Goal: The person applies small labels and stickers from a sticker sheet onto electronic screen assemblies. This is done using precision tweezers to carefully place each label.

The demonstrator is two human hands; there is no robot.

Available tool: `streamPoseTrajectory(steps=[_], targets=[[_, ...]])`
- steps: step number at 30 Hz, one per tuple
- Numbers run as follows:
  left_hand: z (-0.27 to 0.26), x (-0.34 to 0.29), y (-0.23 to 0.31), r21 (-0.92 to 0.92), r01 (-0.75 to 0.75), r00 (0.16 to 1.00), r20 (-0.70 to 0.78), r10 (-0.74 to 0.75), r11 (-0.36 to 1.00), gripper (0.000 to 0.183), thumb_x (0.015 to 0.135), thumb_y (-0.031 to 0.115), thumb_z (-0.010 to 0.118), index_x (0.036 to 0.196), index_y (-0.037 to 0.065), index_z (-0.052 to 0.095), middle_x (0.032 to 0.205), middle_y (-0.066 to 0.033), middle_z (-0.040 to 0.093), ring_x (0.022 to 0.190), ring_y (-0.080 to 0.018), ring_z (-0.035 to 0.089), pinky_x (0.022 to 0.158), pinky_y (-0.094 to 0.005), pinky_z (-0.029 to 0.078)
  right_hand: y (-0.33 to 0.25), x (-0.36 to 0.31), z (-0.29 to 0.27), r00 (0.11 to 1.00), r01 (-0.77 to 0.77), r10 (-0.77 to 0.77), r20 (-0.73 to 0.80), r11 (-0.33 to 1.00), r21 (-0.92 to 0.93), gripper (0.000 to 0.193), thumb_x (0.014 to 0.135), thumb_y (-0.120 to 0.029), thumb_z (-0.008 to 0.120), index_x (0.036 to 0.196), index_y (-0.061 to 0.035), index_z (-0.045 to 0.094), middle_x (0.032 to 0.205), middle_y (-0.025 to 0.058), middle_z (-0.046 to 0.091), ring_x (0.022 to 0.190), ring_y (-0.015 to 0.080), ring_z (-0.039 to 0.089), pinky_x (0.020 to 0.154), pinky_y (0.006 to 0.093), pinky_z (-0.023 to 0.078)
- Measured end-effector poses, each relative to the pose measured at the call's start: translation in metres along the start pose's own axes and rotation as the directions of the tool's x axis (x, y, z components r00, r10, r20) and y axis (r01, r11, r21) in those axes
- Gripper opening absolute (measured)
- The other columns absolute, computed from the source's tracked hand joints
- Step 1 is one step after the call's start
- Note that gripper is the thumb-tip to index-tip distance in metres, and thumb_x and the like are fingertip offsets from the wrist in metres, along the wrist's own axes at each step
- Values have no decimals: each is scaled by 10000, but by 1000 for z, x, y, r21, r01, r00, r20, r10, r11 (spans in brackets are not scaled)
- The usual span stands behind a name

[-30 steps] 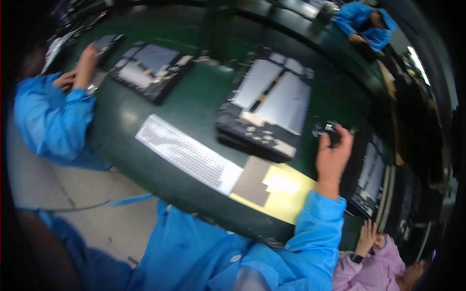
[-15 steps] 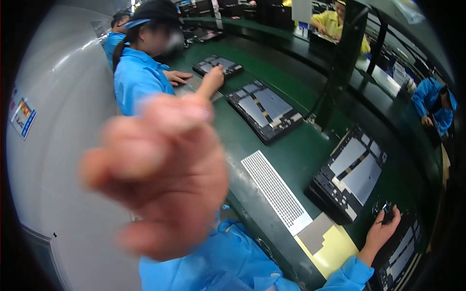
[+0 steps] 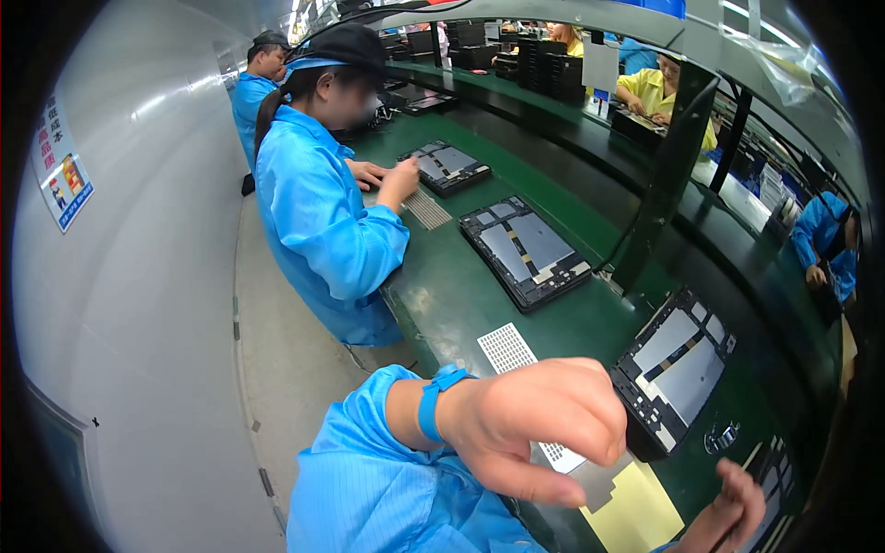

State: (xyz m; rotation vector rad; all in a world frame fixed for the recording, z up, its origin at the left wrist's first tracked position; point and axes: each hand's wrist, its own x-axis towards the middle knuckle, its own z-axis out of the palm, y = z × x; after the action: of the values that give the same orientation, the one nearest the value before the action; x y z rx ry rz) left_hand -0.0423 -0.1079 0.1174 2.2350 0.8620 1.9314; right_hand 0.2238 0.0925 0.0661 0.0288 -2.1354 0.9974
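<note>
Currently, the left hand (image 3: 539, 415), thumb parted from fingers, is partly masking the perforated sheet (image 3: 507, 348), lower centre; the right hand (image 3: 730, 511), grip unclear, is hanging lower right; a low sweep could be shifting the sheet.

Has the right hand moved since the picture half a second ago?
Yes: the right hand has drawn back toward the person, farther from the device stack near the yellow sheet.
</note>
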Motion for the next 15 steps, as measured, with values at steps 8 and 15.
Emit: streamPoseTrajectory(steps=[8,15], targets=[[15,-6,-29,-53,162,983,93,-156,985,235,783,167,709,917,-1,613,922,-120,619,780,-267,598,696,-381,425,-91,36,43,964,144,-103,-247,978,154,210,822,-164,531,933,13,512,836,89,477,686,257,585,652,445,432],[22,-19,-46,-86,291,952,123,-280,953,236,749,112,728,931,11,616,930,-109,618,829,-266,597,739,-369,440,-91,7,46,965,-253,159,-209,777,-577,145,834,-170,501,761,-65,433,710,36,432,575,194,516,577,325,422]])
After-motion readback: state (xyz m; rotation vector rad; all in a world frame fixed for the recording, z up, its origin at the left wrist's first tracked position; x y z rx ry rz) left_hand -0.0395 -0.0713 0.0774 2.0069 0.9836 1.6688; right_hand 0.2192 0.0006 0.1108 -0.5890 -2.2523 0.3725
